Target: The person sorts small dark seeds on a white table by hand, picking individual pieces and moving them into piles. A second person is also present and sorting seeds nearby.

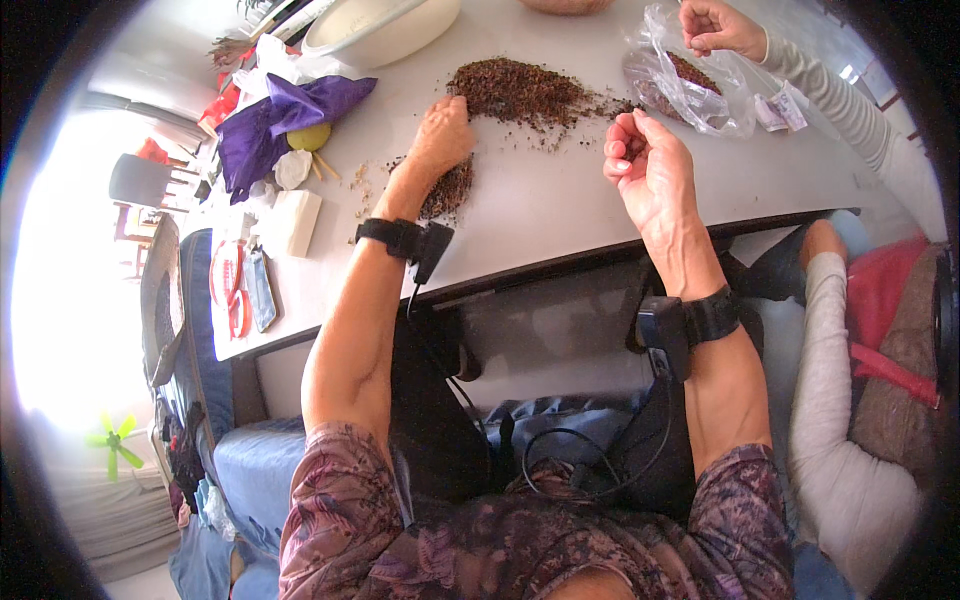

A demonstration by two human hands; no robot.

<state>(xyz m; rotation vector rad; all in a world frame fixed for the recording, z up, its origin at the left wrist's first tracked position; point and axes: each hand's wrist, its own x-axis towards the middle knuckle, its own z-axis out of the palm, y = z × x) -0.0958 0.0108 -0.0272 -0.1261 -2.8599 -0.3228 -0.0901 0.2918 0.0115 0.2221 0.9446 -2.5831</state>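
Observation:
A large heap of reddish-brown dried husks and dark seeds [517,90], which look like Sichuan peppercorns, lies on the white table. My left hand [444,135] is at the heap's left edge, knuckles up. Its fingertips are hidden, so any grip there does not show. Below that hand is a smaller, darker pile [450,189], partly covered by my wrist. My right hand [654,169] is raised to the right of the heap, palm turned up and fingers curled around some dark peppercorns [635,147]. Loose grains trail between the heap and this hand.
A clear plastic bag of peppercorns [694,79] lies at right, beside another person's hand [724,30]. Back left stands a large pale basin [382,30]. Purple cloth [259,142], a yellow-green fruit [309,136], a white box [295,223] and a phone [260,289] occupy the left side.

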